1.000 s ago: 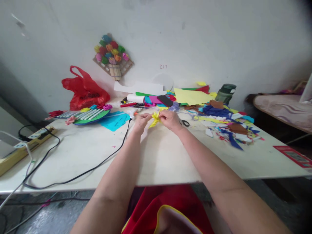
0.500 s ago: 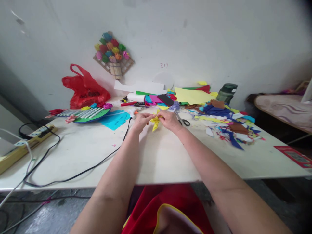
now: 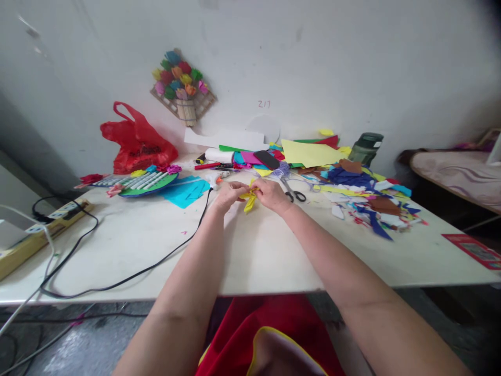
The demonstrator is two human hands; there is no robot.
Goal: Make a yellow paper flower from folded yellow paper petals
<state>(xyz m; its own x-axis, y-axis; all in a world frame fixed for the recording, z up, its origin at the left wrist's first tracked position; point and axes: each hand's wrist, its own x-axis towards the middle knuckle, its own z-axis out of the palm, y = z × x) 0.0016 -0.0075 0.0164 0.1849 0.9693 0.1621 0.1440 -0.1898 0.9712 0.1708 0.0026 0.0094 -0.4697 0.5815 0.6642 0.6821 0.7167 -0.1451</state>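
Both hands meet over the middle of the white table (image 3: pixel 266 256), pinching a crumpled yellow paper strip (image 3: pixel 249 204) between them. My left hand (image 3: pixel 230 196) is closed on its left side, and my right hand (image 3: pixel 273 195) grips its upper right. One end of the strip hangs down below the fingers. The fingertips partly hide where the paper is pinched. Black-handled scissors (image 3: pixel 296 195) lie just right of my right hand. Behind my left hand rests a glue gun (image 3: pixel 217 180) with a black cord.
Coloured paper scraps (image 3: pixel 376 203) pile up on the right, near a dark green bottle (image 3: pixel 366 148). A phone (image 3: pixel 266 160) lies among papers at the back. To the left are a red plastic bag (image 3: pixel 141 146), a decorated green board (image 3: pixel 151 184), blue paper (image 3: pixel 183 192) and a power strip (image 3: pixel 64 227).
The fingers have shifted slightly on the yellow paper, and its hanging end has turned a little. Both hands keep nearly the same place.
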